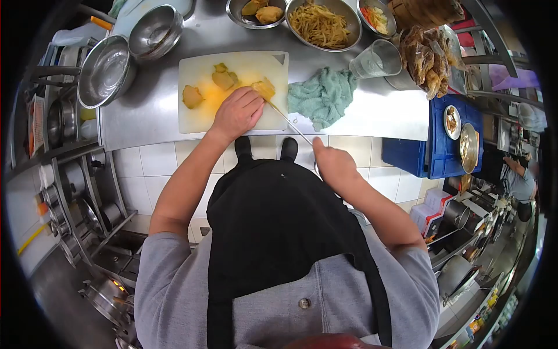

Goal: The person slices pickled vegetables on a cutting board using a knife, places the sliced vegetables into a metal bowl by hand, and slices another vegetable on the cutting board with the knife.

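A white cutting board (192, 119) with a yellow stain lies on the steel table. My left hand (238, 111) rests on it with bent fingers against a yellow-brown vegetable piece (264, 88). My right hand (334, 164) is closed round the handle of a knife (292, 126), whose thin blade reaches up-left to that piece. Other pieces lie left of my hand: a rounded one (192, 97) and a small group (224, 76). Right of the board is a crumpled green cloth (322, 98).
Steel bowls (106, 71) stand at the left. Along the back are a bowl of shredded food (325, 23), a bowl of larger pieces (256, 13) and a clear container (378, 60). Blue crates (407, 157) stand at the right. Another person (519, 180) is far right.
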Motion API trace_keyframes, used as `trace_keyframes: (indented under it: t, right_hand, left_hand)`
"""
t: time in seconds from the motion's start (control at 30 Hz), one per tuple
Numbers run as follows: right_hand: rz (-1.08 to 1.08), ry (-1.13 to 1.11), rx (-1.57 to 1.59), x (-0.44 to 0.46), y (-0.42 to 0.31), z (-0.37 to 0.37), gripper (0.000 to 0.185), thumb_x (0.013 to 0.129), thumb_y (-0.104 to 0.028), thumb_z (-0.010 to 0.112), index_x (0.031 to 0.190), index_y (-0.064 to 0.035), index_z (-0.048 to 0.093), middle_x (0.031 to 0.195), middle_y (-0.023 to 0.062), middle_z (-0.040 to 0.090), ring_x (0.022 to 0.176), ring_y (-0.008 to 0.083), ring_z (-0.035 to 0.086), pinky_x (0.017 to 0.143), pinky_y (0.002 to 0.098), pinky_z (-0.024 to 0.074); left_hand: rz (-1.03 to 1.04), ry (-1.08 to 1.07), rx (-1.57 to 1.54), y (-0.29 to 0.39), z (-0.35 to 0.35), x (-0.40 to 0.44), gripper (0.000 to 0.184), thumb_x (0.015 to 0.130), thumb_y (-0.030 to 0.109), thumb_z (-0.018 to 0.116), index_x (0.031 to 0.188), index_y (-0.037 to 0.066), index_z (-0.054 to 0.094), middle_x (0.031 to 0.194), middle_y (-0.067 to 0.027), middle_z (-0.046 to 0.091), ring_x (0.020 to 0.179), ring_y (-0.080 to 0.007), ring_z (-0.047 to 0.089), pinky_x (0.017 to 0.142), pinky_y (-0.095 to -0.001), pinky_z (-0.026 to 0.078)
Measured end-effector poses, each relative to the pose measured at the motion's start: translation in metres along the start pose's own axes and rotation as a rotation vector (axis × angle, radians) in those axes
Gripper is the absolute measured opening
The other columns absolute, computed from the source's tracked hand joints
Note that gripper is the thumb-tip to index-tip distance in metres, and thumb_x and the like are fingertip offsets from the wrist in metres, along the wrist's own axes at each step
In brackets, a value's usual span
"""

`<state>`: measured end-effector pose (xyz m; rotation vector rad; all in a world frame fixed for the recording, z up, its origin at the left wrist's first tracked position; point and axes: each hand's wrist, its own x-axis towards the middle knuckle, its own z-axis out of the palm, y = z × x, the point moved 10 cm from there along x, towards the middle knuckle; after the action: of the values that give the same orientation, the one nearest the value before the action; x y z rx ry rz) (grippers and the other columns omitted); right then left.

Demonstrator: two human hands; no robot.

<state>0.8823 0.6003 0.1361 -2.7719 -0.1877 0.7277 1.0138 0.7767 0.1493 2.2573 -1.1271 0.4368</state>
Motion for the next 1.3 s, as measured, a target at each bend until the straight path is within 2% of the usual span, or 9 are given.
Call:
trace_keyframes:
  t: [0.03, 0.17, 0.37, 0.53, 0.67, 0.73, 0.83, 0.97, 1.3]
  right_hand:
    - [0.052, -0.078, -0.027, -0.005, 0.007, 0.006, 0.033, 0.084, 0.002, 0.066, 0.113, 0.0011, 0.049, 0.082, 0.0230, 0.073, 0.080, 0.0399, 0.076, 0.069, 0.0493, 0.0610]
    - [0.021, -0.046, -0.031, -0.005, 0.001, -0.011, 0.032, 0.084, 0.001, 0.066, 0.111, 0.0012, 0.049, 0.080, 0.0224, 0.073, 0.078, 0.0398, 0.076, 0.067, 0.0491, 0.0606]
    - [-0.077, 0.055, 0.017, 0.038, -0.023, -0.021, 0.028, 0.084, 0.004, 0.065, 0.108, 0.0021, 0.051, 0.081, 0.0234, 0.073, 0.078, 0.0402, 0.076, 0.067, 0.0495, 0.0602]
    - [-0.131, 0.094, 0.045, 0.068, -0.034, -0.019, 0.028, 0.087, 0.003, 0.060, 0.112, 0.0035, 0.049, 0.080, 0.0255, 0.072, 0.076, 0.0431, 0.074, 0.067, 0.0533, 0.0582]
    - [-0.078, 0.058, 0.034, 0.042, -0.019, -0.010, 0.028, 0.086, 0.004, 0.060, 0.112, 0.0032, 0.050, 0.080, 0.0249, 0.072, 0.077, 0.0430, 0.074, 0.067, 0.0535, 0.0581]
    - [-0.064, -0.003, 0.006, 0.016, -0.008, -0.006, 0.026, 0.086, 0.002, 0.063, 0.109, 0.0019, 0.051, 0.081, 0.0235, 0.073, 0.082, 0.0411, 0.076, 0.070, 0.0504, 0.0604]
    - [0.023, -0.098, -0.045, -0.005, 0.008, 0.001, 0.025, 0.086, 0.001, 0.063, 0.108, 0.0014, 0.050, 0.079, 0.0228, 0.073, 0.078, 0.0403, 0.076, 0.068, 0.0508, 0.0603]
    - [-0.020, 0.000, -0.001, 0.000, 0.008, -0.006, 0.028, 0.085, -0.002, 0.066, 0.108, 0.0018, 0.050, 0.077, 0.0224, 0.072, 0.075, 0.0403, 0.075, 0.067, 0.0502, 0.0606]
    - [-0.130, 0.073, 0.000, 0.063, -0.027, -0.023, 0.029, 0.086, 0.000, 0.066, 0.111, 0.0034, 0.051, 0.080, 0.0242, 0.073, 0.076, 0.0408, 0.075, 0.067, 0.0500, 0.0605]
  left_hand:
    - [0.003, -0.006, 0.010, 0.001, 0.000, 0.000, 0.014, 0.083, 0.007, 0.078, 0.096, 0.005, 0.074, 0.105, -0.0050, 0.072, 0.107, -0.0269, 0.067, 0.096, -0.0374, 0.056]
    - [0.013, 0.001, 0.024, 0.004, -0.001, 0.000, 0.015, 0.082, 0.007, 0.078, 0.096, 0.005, 0.074, 0.106, -0.0050, 0.072, 0.107, -0.0268, 0.067, 0.096, -0.0373, 0.056]
    - [0.007, -0.006, 0.013, 0.002, -0.001, -0.001, 0.017, 0.082, 0.007, 0.078, 0.098, 0.005, 0.074, 0.107, -0.0056, 0.072, 0.107, -0.0269, 0.066, 0.097, -0.0375, 0.055]
    - [0.007, -0.011, 0.036, 0.003, -0.001, -0.001, 0.016, 0.083, 0.007, 0.078, 0.098, 0.004, 0.074, 0.108, -0.0055, 0.072, 0.109, -0.0269, 0.066, 0.097, -0.0376, 0.055]
    - [0.006, -0.001, 0.025, 0.003, -0.002, -0.001, 0.016, 0.083, 0.007, 0.078, 0.098, 0.004, 0.074, 0.107, -0.0057, 0.072, 0.109, -0.0271, 0.066, 0.097, -0.0377, 0.055]
    - [0.004, 0.003, 0.000, 0.004, -0.003, -0.001, 0.018, 0.081, 0.005, 0.079, 0.098, 0.003, 0.074, 0.105, -0.0093, 0.071, 0.105, -0.0300, 0.067, 0.095, -0.0397, 0.056]
    - [-0.007, 0.008, -0.005, 0.004, -0.004, -0.002, 0.017, 0.081, 0.005, 0.078, 0.098, 0.003, 0.073, 0.105, -0.0091, 0.071, 0.105, -0.0301, 0.067, 0.095, -0.0396, 0.056]
    - [-0.032, 0.001, -0.020, 0.004, -0.003, -0.003, 0.017, 0.081, 0.004, 0.078, 0.097, 0.002, 0.073, 0.104, -0.0094, 0.071, 0.105, -0.0300, 0.067, 0.095, -0.0397, 0.056]
    - [-0.010, 0.014, 0.007, 0.005, -0.003, -0.004, 0.016, 0.082, 0.005, 0.078, 0.096, 0.002, 0.073, 0.106, -0.0090, 0.071, 0.106, -0.0294, 0.067, 0.096, -0.0397, 0.056]
